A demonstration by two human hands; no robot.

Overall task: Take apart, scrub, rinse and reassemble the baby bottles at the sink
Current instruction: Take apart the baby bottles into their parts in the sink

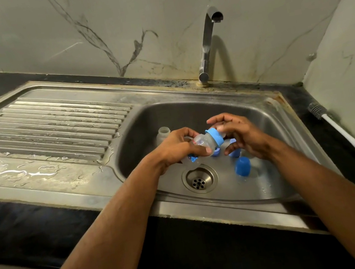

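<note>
My left hand (179,147) grips a clear baby bottle (203,141) lying sideways over the sink basin (271,123). The bottle wears a blue collar ring (215,136) at its right end. My right hand (240,135) is curled beside that end, its fingers at the nipple side of the ring; the nipple is mostly hidden. Another clear bottle (163,134) without a top stands at the back of the basin behind my left hand. A blue cap (242,165) lies on the basin floor right of the drain (199,178). More blue parts (234,153) lie under my hands.
The tap (208,42) rises behind the basin with no water running. A wet ribbed drainboard (48,125) stretches to the left. A white-handled bottle brush (345,132) lies on the dark counter to the right, along the wall.
</note>
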